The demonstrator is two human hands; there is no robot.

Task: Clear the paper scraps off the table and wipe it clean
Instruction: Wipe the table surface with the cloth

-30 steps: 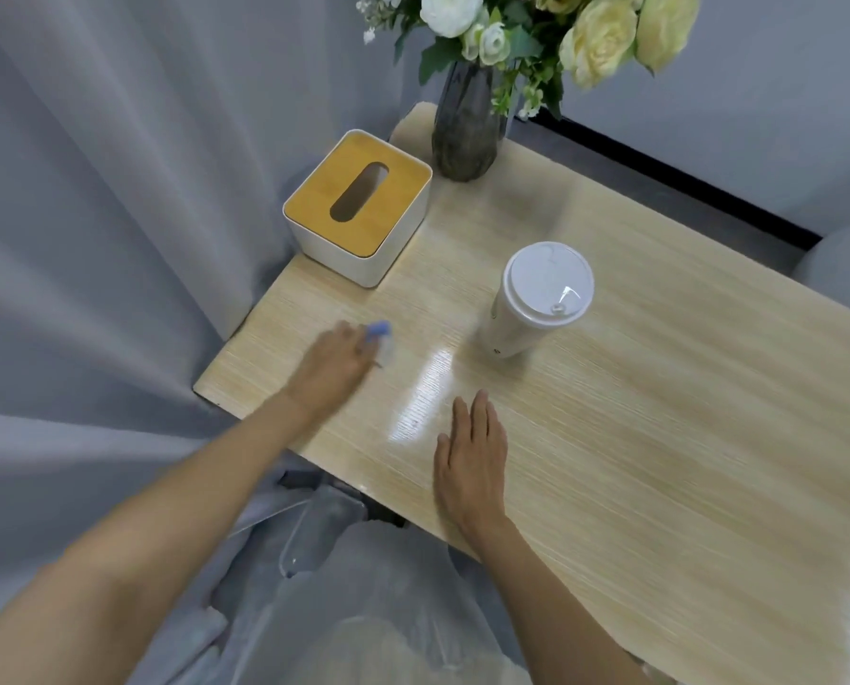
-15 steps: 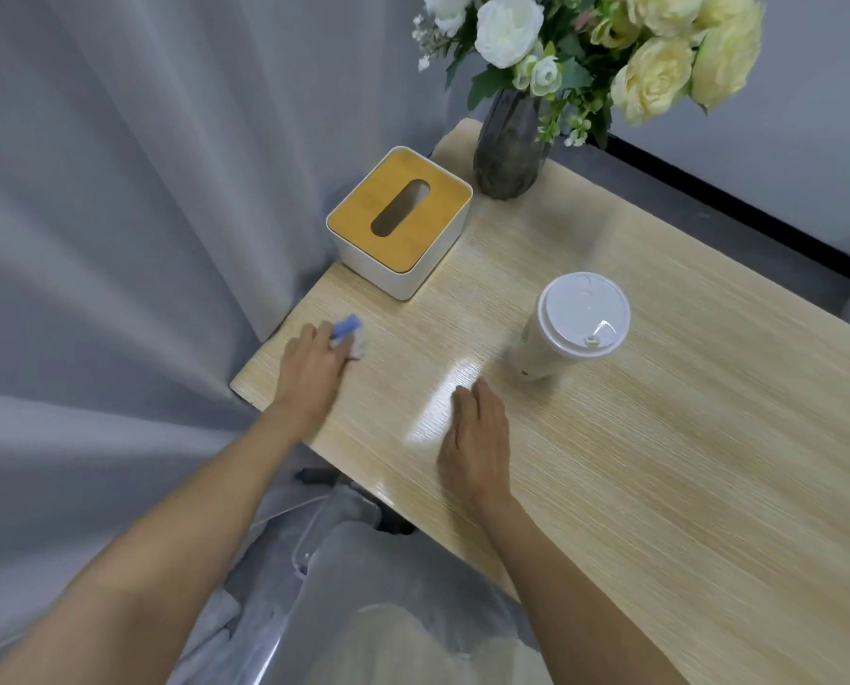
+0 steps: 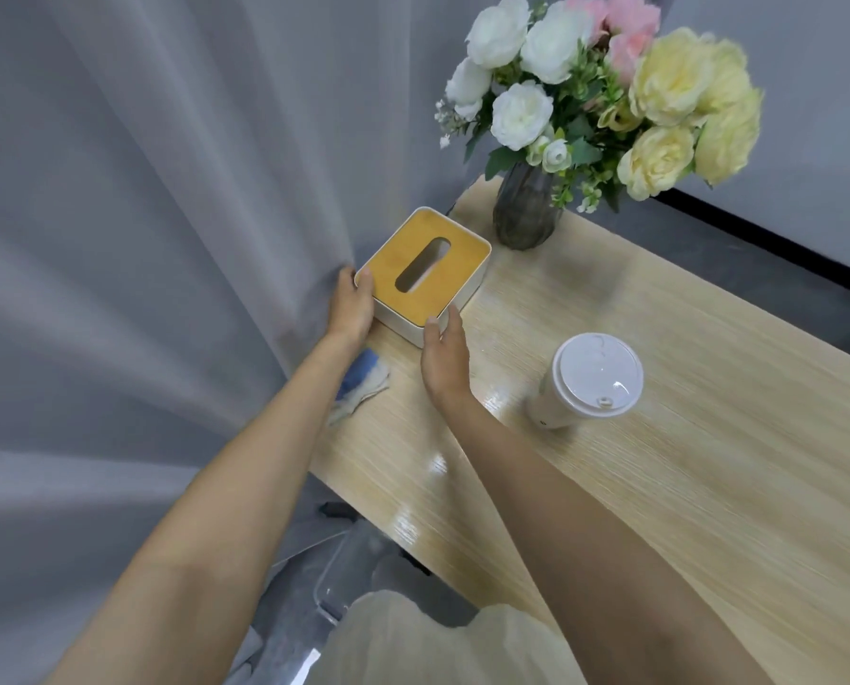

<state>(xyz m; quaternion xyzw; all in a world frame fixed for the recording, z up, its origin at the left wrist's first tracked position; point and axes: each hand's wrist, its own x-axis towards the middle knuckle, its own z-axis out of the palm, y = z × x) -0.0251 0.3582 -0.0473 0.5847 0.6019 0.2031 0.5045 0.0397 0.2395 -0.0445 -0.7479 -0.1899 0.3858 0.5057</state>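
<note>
A white tissue box with a wooden lid (image 3: 455, 269) stands near the far left corner of the light wooden table (image 3: 709, 462). My left hand (image 3: 351, 309) grips the box's left corner, thumb on the top edge. My right hand (image 3: 445, 358) touches the box's near corner with fingers fairly straight. A blue and white cloth (image 3: 363, 383) lies crumpled on the table at its left edge, partly hidden under my left forearm. No paper scraps show on the table.
A white lidded cup (image 3: 591, 383) stands to the right of my right hand. A dark glass vase (image 3: 524, 215) of flowers sits just behind the tissue box. A grey curtain (image 3: 166, 239) hangs against the table's left edge.
My left hand has let go of the cloth, which now lies on the table. Both hands have moved forward from the tabletop to the tissue box.
</note>
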